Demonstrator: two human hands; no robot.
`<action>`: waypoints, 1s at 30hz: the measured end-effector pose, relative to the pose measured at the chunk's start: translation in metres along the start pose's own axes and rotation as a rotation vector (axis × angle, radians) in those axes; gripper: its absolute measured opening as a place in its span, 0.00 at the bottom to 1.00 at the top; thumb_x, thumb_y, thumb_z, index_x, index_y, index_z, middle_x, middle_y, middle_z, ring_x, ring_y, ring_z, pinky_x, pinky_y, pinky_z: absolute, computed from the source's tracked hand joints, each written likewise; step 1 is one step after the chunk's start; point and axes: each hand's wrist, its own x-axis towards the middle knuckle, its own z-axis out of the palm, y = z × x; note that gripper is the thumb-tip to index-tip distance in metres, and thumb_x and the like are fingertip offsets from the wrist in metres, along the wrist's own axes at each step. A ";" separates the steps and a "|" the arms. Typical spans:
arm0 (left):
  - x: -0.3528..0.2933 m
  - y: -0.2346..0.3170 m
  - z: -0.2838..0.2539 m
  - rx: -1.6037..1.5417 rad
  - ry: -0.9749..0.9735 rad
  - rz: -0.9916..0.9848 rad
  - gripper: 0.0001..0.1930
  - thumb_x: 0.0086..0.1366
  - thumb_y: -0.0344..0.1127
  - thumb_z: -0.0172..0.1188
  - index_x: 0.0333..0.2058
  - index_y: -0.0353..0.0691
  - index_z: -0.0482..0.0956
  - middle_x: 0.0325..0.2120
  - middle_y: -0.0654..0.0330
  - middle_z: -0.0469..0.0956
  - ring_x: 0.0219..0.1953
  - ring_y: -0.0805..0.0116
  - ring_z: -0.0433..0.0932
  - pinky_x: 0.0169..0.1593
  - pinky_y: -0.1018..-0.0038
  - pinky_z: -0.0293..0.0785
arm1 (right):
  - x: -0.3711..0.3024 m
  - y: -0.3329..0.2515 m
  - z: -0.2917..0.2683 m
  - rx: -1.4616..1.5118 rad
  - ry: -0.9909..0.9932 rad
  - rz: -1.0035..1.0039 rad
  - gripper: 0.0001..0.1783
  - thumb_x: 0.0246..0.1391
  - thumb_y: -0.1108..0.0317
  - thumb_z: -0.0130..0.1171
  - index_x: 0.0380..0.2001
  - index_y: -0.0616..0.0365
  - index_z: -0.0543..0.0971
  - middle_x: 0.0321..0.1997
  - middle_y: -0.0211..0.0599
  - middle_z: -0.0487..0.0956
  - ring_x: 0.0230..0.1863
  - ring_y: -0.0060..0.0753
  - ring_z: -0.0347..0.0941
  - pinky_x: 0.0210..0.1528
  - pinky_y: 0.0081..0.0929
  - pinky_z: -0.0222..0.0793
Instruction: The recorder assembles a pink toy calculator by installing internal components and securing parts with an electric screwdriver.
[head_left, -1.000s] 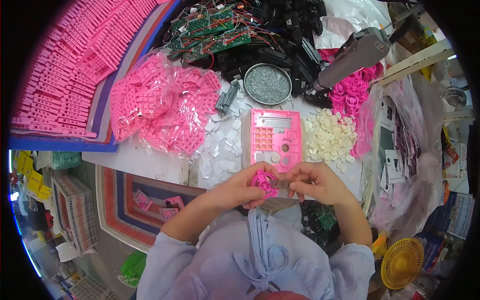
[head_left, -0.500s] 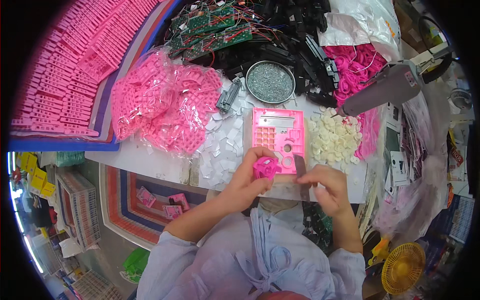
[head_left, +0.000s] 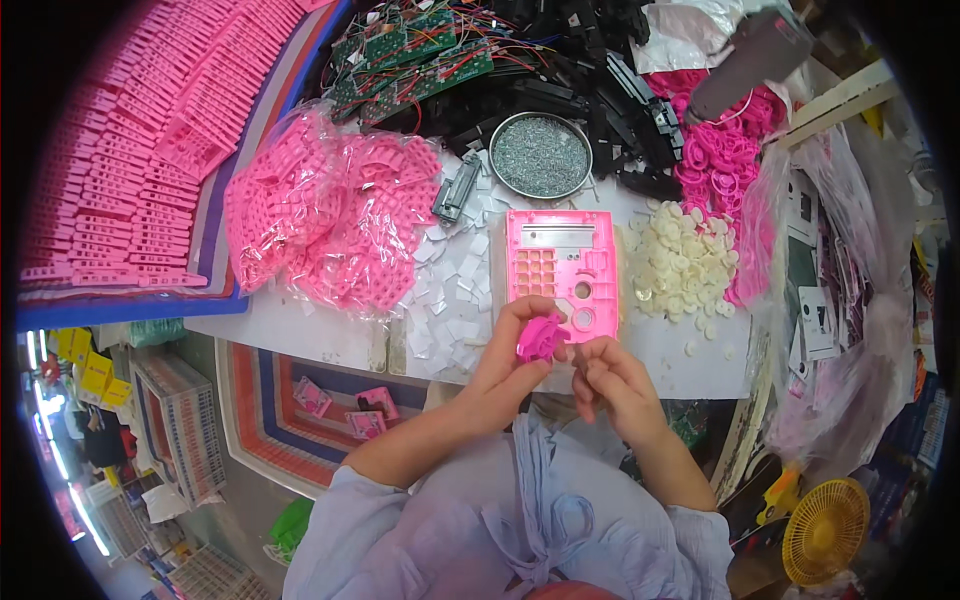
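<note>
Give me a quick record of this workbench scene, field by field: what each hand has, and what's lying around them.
Left hand: holds a small pink plastic part in its fingers
Right hand: fingers pinched close beside that part; what they hold cannot be told
Straight ahead: pink plastic panel with holes, flat on the table
Right of panel: heap of small cream discs
Left of panel: white squares, then a clear bag of pink parts
Farther back: round metal dish of tiny grey pieces, green circuit boards
</note>
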 end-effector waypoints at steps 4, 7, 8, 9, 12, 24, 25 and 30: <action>-0.001 -0.008 0.001 0.096 0.000 0.099 0.30 0.59 0.24 0.46 0.62 0.36 0.55 0.56 0.53 0.63 0.56 0.65 0.68 0.60 0.67 0.64 | 0.000 0.001 0.009 -0.038 -0.005 0.011 0.10 0.71 0.65 0.44 0.45 0.59 0.71 0.21 0.23 0.65 0.19 0.15 0.59 0.22 0.17 0.58; 0.000 -0.011 -0.001 0.083 -0.027 0.136 0.29 0.59 0.25 0.47 0.61 0.36 0.55 0.57 0.52 0.61 0.59 0.63 0.65 0.64 0.65 0.60 | 0.003 0.013 0.009 -0.026 0.003 -0.033 0.10 0.72 0.64 0.44 0.43 0.58 0.71 0.19 0.21 0.63 0.18 0.15 0.57 0.20 0.17 0.57; 0.001 -0.011 -0.001 0.071 -0.042 0.144 0.29 0.59 0.25 0.47 0.61 0.36 0.56 0.57 0.51 0.61 0.59 0.63 0.64 0.65 0.64 0.58 | 0.004 0.014 0.010 -0.012 0.013 -0.025 0.10 0.72 0.64 0.44 0.42 0.58 0.71 0.19 0.21 0.63 0.17 0.15 0.57 0.20 0.17 0.57; 0.001 -0.014 -0.001 0.068 -0.051 0.159 0.29 0.59 0.25 0.47 0.60 0.37 0.56 0.57 0.51 0.61 0.60 0.63 0.63 0.65 0.64 0.57 | 0.004 0.014 0.012 0.002 0.024 -0.016 0.10 0.72 0.64 0.44 0.41 0.58 0.71 0.19 0.21 0.63 0.17 0.14 0.57 0.20 0.17 0.57; 0.002 -0.019 0.000 0.058 -0.075 0.190 0.28 0.59 0.26 0.47 0.59 0.37 0.56 0.58 0.50 0.60 0.60 0.62 0.62 0.66 0.64 0.55 | 0.005 0.014 0.017 -0.007 0.045 -0.009 0.10 0.72 0.63 0.44 0.40 0.57 0.70 0.19 0.21 0.62 0.17 0.14 0.56 0.19 0.17 0.56; 0.002 -0.027 0.004 0.033 -0.050 0.155 0.29 0.59 0.27 0.50 0.60 0.38 0.55 0.59 0.50 0.57 0.59 0.63 0.62 0.64 0.66 0.57 | 0.006 0.024 0.012 -0.109 0.113 -0.083 0.11 0.70 0.62 0.47 0.38 0.57 0.73 0.21 0.21 0.66 0.19 0.12 0.59 0.20 0.17 0.55; 0.001 -0.028 0.004 0.030 -0.044 0.153 0.29 0.59 0.27 0.50 0.60 0.38 0.55 0.59 0.50 0.57 0.59 0.63 0.62 0.64 0.66 0.57 | 0.006 0.025 0.012 -0.172 0.136 -0.113 0.11 0.70 0.62 0.48 0.38 0.58 0.73 0.21 0.22 0.67 0.19 0.12 0.59 0.21 0.17 0.55; 0.001 -0.032 0.006 0.026 -0.021 0.173 0.29 0.60 0.29 0.51 0.60 0.38 0.55 0.59 0.50 0.57 0.59 0.63 0.62 0.64 0.65 0.58 | 0.007 0.025 0.011 -0.323 0.184 -0.190 0.11 0.70 0.64 0.48 0.39 0.61 0.74 0.21 0.23 0.68 0.21 0.14 0.60 0.23 0.20 0.55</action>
